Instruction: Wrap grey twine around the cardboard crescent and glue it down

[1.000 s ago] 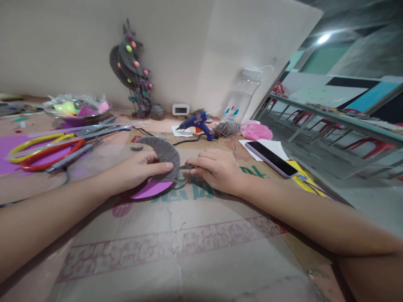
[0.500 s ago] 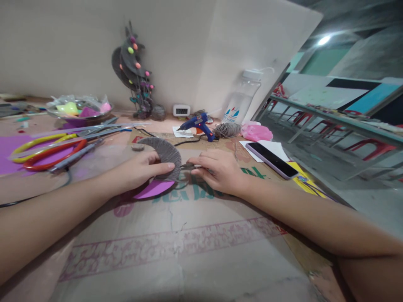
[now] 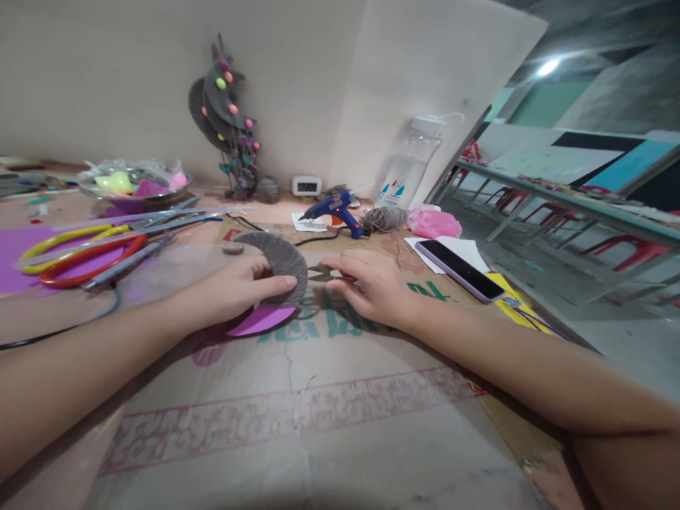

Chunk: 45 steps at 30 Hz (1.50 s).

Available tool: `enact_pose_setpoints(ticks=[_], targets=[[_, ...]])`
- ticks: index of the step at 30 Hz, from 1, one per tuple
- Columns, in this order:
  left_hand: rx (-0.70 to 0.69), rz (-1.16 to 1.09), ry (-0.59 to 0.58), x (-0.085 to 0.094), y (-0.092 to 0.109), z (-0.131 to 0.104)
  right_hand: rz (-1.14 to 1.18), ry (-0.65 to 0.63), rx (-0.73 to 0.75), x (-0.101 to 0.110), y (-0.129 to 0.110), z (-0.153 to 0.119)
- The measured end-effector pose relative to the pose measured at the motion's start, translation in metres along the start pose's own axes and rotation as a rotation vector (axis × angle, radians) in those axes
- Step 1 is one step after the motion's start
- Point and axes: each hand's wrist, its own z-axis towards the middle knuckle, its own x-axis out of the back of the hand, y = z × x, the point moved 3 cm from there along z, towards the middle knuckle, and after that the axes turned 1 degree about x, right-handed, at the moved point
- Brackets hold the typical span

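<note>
My left hand [image 3: 241, 287] grips a crescent moon [image 3: 279, 258] wrapped in grey yarn, its thumb lying across the front. From under the crescent's lower end a purple piece [image 3: 263, 320] sticks out. Just to the right, my right hand [image 3: 366, 283] is closed around small dark thread snips [image 3: 320, 273]. Their two blades are spread apart and point at the crescent's outer edge. Fingers cover the rest of the snips. A thin grey strand [image 3: 313, 312] hangs near the lower end of the crescent.
Behind the hands lie a blue glue gun [image 3: 334, 207], a ball of grey yarn [image 3: 385, 219] and a water bottle [image 3: 409, 166]. Scissors [image 3: 85, 251] rest at left near a bowl [image 3: 135, 202]. A phone [image 3: 460, 270] lies at right. A decorated moon ornament [image 3: 226, 113] stands against the wall.
The snips' blades have opened and show more clearly between the right fingers. The left hand and the crescent have hardly moved.
</note>
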Motion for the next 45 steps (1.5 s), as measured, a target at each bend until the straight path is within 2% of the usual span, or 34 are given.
enact_pose_setpoints(ticks=[6, 12, 17, 24, 28, 35, 41, 45], targets=[[-0.073, 0.089, -0.020, -0.001, -0.004, 0.000, -0.014, -0.010, 0.016, -0.002, 0.001, 0.000], [-0.074, 0.038, -0.040, -0.002, -0.007, 0.001, 0.010, 0.020, -0.017, -0.001, 0.003, -0.001], [-0.064, 0.012, -0.029, -0.003, -0.005, 0.000, 0.043, 0.027, -0.127, -0.002, 0.006, -0.001], [0.097, 0.071, 0.082, 0.001, 0.000, -0.005, 0.209, -0.001, -0.354, -0.010, 0.018, 0.000], [0.128, 0.044, 0.103, 0.000, -0.001, -0.006, 0.248, 0.006, -0.415, -0.012, 0.023, 0.000], [0.049, 0.054, 0.075, 0.000, -0.002, -0.005, 0.234, -0.061, -0.400, -0.013, 0.020, 0.001], [-0.009, 0.015, -0.015, -0.001, -0.003, -0.003, 0.219, 0.015, -0.289, -0.015, 0.028, 0.001], [0.022, -0.046, -0.017, -0.002, -0.005, -0.002, 0.216, 0.113, -0.257, -0.005, 0.028, 0.003]])
